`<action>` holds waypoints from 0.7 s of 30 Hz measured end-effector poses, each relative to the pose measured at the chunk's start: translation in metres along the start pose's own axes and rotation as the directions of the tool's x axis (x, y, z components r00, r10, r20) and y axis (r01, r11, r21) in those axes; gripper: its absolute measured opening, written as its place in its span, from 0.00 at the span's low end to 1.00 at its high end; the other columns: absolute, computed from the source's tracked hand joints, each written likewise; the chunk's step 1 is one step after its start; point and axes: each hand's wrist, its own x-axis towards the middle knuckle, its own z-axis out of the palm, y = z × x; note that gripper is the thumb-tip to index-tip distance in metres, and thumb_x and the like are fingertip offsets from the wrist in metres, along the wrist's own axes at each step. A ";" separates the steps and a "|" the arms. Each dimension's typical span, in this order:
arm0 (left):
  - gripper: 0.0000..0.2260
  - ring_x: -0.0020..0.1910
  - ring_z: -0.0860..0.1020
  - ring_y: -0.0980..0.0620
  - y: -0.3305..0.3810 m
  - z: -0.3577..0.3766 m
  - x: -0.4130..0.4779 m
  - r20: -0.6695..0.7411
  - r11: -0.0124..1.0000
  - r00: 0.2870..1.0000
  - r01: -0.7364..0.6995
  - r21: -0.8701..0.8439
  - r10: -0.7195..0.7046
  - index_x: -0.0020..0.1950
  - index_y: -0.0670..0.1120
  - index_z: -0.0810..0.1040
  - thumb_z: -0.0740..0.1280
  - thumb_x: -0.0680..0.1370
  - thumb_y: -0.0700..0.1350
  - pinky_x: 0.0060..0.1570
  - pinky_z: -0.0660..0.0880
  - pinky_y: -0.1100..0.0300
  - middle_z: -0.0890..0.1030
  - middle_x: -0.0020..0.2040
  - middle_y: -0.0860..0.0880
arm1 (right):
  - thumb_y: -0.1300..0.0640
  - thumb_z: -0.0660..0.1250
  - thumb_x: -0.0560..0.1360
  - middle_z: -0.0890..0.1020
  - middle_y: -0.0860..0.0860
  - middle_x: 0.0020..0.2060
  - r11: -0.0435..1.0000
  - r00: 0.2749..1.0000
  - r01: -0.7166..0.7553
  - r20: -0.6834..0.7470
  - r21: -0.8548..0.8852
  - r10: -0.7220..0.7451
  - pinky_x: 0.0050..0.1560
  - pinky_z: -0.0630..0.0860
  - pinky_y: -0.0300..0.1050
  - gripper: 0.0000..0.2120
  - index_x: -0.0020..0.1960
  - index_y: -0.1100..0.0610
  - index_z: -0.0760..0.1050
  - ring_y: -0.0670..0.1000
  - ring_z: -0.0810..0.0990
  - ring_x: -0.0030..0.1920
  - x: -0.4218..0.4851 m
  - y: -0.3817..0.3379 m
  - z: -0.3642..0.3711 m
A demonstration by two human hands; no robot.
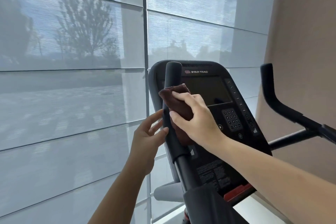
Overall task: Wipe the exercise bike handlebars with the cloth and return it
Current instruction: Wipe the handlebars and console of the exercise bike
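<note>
The right hand (197,120) presses the bunched cloth (179,107) against the upright left handlebar (169,96), whose length runs above and below that grip, while the left hand (145,136) hovers open, empty.

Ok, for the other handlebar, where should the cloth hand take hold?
Judging by its shape, wrap the cloth around the right handlebar on its upright top section, coming from the console side. That stretch is straight, bare and free of both hands.

Right hand (198,120) presses a dark red cloth (179,107) against the inner side of the left handlebar (171,85). Left hand (147,138), fingers spread, touches the bar's outer side, opposite the cloth. Console (218,114) lies beyond the grip; right handlebar (269,85) stands well apart.
</note>
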 end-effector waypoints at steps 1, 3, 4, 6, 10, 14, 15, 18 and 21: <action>0.20 0.63 0.74 0.49 -0.001 -0.001 0.000 0.003 1.000 1.000 -0.004 -0.004 0.004 0.62 0.48 0.76 0.64 0.75 0.30 0.60 0.72 0.46 0.79 0.60 0.46 | 0.55 0.68 0.71 0.73 0.51 0.51 1.000 0.998 -0.022 0.064 -0.015 0.023 0.47 0.66 0.20 0.18 0.60 0.44 0.73 0.41 0.75 0.48 -0.004 -0.001 -0.005; 0.19 0.63 0.74 0.50 -0.004 0.000 0.001 0.002 1.000 1.000 -0.001 -0.008 0.001 0.61 0.49 0.76 0.64 0.75 0.30 0.60 0.73 0.48 0.80 0.58 0.47 | 0.56 0.68 0.71 0.76 0.50 0.49 0.997 0.976 -0.076 0.205 -0.015 0.077 0.47 0.71 0.25 0.17 0.57 0.42 0.75 0.43 0.77 0.47 -0.014 -0.002 -0.015; 0.19 0.62 0.74 0.51 -0.005 0.000 0.000 -0.001 1.000 1.000 0.001 -0.012 -0.001 0.60 0.49 0.76 0.64 0.74 0.30 0.59 0.73 0.50 0.81 0.58 0.48 | 0.56 0.68 0.70 0.77 0.50 0.49 0.995 0.959 -0.097 0.269 0.006 0.092 0.49 0.73 0.30 0.16 0.54 0.41 0.76 0.44 0.78 0.47 -0.019 -0.002 -0.020; 0.19 0.62 0.75 0.52 -0.007 -0.001 0.000 0.000 1.000 1.000 -0.002 -0.023 0.002 0.59 0.50 0.77 0.64 0.74 0.30 0.57 0.75 0.53 0.81 0.56 0.49 | 0.57 0.69 0.69 0.79 0.50 0.48 0.996 0.942 -0.086 0.327 0.018 0.076 0.51 0.75 0.38 0.15 0.51 0.41 0.76 0.44 0.79 0.46 -0.023 -0.003 -0.026; 0.19 0.62 0.75 0.51 -0.007 0.000 -0.002 -0.017 0.999 1.000 -0.024 -0.043 0.023 0.60 0.49 0.77 0.65 0.74 0.32 0.59 0.73 0.50 0.80 0.59 0.47 | 0.55 0.71 0.70 0.75 0.50 0.51 0.996 0.995 0.088 -0.046 0.009 -0.088 0.53 0.67 0.26 0.17 0.56 0.46 0.74 0.40 0.75 0.50 0.000 -0.010 -0.021; 0.18 0.62 0.75 0.53 -0.013 0.004 -0.006 -0.053 0.997 0.998 -0.041 -0.059 0.038 0.57 0.53 0.78 0.65 0.74 0.33 0.59 0.73 0.52 0.81 0.58 0.48 | 0.56 0.70 0.72 0.70 0.52 0.52 0.994 0.947 0.094 -0.312 0.058 -0.071 0.58 0.66 0.29 0.19 0.62 0.51 0.72 0.46 0.74 0.53 0.039 -0.018 0.000; 0.18 0.62 0.75 0.53 -0.013 0.004 -0.006 -0.054 0.997 0.998 -0.045 -0.055 0.042 0.57 0.53 0.79 0.65 0.74 0.33 0.60 0.73 0.52 0.81 0.58 0.48 | 0.55 0.70 0.72 0.70 0.52 0.51 0.995 0.947 0.081 -0.316 0.049 -0.062 0.59 0.66 0.31 0.19 0.62 0.51 0.72 0.48 0.73 0.54 0.045 -0.018 0.003; 0.18 0.62 0.75 0.53 -0.015 0.003 -0.004 -0.058 0.997 0.997 -0.056 -0.050 0.053 0.57 0.54 0.79 0.66 0.74 0.34 0.60 0.72 0.51 0.81 0.58 0.48 | 0.55 0.70 0.72 0.70 0.51 0.50 0.996 0.965 0.092 -0.247 0.007 -0.088 0.55 0.65 0.24 0.18 0.61 0.48 0.73 0.47 0.74 0.52 0.040 -0.012 0.004; 0.18 0.62 0.75 0.50 -0.017 0.002 -0.002 -0.036 0.996 0.998 -0.058 -0.070 0.055 0.60 0.50 0.77 0.65 0.75 0.33 0.60 0.73 0.50 0.81 0.58 0.47 | 0.55 0.70 0.71 0.70 0.50 0.49 0.995 0.996 0.082 -0.017 -0.064 -0.083 0.52 0.64 0.20 0.16 0.58 0.45 0.76 0.44 0.74 0.49 0.015 -0.003 0.000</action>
